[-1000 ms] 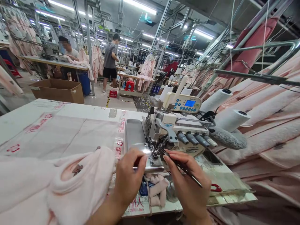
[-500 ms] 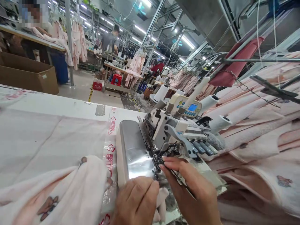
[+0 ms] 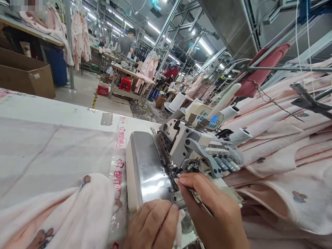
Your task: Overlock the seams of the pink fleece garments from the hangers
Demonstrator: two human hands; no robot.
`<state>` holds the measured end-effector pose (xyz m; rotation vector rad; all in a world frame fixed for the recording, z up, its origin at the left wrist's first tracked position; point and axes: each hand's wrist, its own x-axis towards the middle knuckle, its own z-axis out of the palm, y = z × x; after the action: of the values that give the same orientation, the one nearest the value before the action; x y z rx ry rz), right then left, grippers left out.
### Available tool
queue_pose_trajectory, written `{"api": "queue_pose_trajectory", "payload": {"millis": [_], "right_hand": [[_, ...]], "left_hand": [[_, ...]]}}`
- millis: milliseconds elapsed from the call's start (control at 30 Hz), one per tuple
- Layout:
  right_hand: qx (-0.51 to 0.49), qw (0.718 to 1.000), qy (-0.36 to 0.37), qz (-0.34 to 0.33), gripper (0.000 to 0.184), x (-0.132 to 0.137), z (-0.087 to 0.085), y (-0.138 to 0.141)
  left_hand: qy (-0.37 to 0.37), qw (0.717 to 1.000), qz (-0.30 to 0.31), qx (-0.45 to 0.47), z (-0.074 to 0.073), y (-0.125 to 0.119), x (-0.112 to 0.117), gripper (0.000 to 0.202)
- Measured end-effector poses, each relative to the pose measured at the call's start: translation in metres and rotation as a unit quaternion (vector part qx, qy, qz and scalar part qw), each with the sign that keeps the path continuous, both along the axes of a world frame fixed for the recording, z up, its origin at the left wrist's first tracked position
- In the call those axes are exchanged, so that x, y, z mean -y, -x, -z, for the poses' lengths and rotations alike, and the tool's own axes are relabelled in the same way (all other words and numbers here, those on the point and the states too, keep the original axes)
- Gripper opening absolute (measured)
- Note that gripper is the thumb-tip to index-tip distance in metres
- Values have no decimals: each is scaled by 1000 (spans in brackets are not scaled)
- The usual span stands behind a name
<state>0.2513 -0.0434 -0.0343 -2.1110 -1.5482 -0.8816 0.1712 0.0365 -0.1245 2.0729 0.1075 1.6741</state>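
An overlock sewing machine (image 3: 178, 145) with a shiny metal cover plate (image 3: 149, 166) stands before me. My right hand (image 3: 218, 211) is closed in a pinch around thin dark tweezers (image 3: 206, 209), its fingertips close to the needle and presser-foot area. The tweezers' tips are hard to make out there. My left hand (image 3: 154, 223) rests with curled fingers at the machine's front edge, below the cover plate. A bit of pale pink cloth (image 3: 179, 228) shows beside it; whether the fingers grip it is hidden.
A pink fleece garment (image 3: 88, 207) lies on the plastic-covered table (image 3: 64, 152) at left. More pink garments (image 3: 280, 193) are heaped at right. White thread cones (image 3: 177, 102) stand behind the machine. Farther back are a cardboard box (image 3: 26, 74) and a person (image 3: 127, 45) among workbenches.
The camera view has shifted slightly. My right hand stays pinched by the needle area, turned a little; my left hand now covers more of the pink cloth.
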Motion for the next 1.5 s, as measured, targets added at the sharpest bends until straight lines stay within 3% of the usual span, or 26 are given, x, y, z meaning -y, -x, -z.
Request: {"api": "queue_pose_trajectory", "payload": {"millis": [200, 400, 567, 700, 767, 867, 967, 1267, 1500], "right_hand": [[-108, 983, -144, -27, 13, 10, 9, 5], [-133, 949, -285, 2, 15, 7, 1, 20], [-163, 958, -225, -70, 19, 18, 2, 19], [-169, 940, -285, -77, 17, 25, 17, 9], [-178, 933, -305, -68, 15, 27, 23, 3], [-193, 916, -350, -34, 11, 32, 28, -8], [-233, 899, -368, -32, 9, 37, 32, -18], [-276, 873, -384, -117, 9, 28, 47, -24], [-283, 873, -378, -124, 8, 26, 43, -24]], "left_hand": [[-22, 1000, -10, 8, 3, -2, -3, 14], [-15, 1000, 0, -1, 5, -3, -2, 14], [47, 997, -9, -68, -8, 2, -7, 23], [116, 977, 26, -175, -30, 0, -20, 27], [98, 965, 11, -241, -43, -7, -24, 28], [55, 921, -42, -382, -60, -17, -23, 22], [69, 879, -70, -467, -70, -24, -20, 15], [133, 886, -9, -445, -73, -23, -21, 18], [146, 879, -27, -453, -76, -23, -17, 17]]}}
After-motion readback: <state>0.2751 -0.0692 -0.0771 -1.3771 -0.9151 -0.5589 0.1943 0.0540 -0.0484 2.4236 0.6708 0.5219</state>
